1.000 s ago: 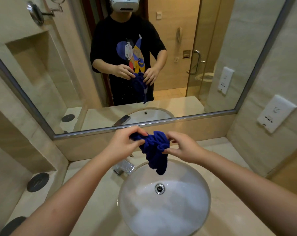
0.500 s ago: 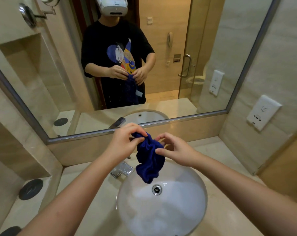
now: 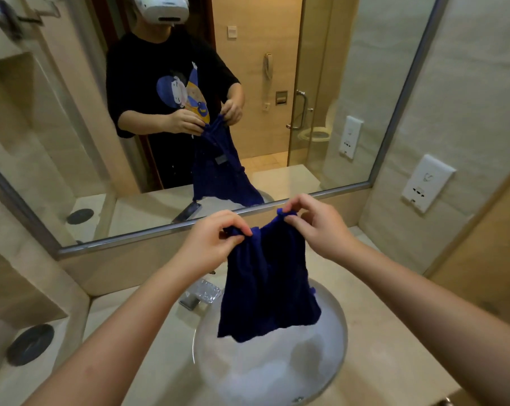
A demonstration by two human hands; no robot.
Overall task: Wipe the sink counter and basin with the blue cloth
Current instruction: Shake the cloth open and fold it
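Seen from the head camera, a blue cloth (image 3: 268, 288) is held up by its top edge over a round white basin (image 3: 277, 379) set in a pale stone sink counter (image 3: 394, 332). One upper corner is pinched between the thumb and curled fingers of the left hand (image 3: 215, 241), and the other upper corner is pinched in the same way by the right hand (image 3: 318, 227), which is held slightly higher. The cloth is hung open between the two hands, with its lower edge draped above the rear part of the basin. Whether that edge is touching the bowl cannot be told. A chrome faucet (image 3: 202, 294) is seen just left of the cloth, at the back rim of the basin, and is partly hidden by the left forearm.

A large framed mirror (image 3: 72, 142) is mounted behind the counter. In it the person is reflected in a black printed T-shirt and a white headset, with the cloth held out in front in both hands. A glass door and a toilet are also reflected there. A white wall socket (image 3: 428, 183) is fixed to the tiled wall at right. A dark round disc (image 3: 30, 344) is set on a lower ledge at far left, well apart from the basin.
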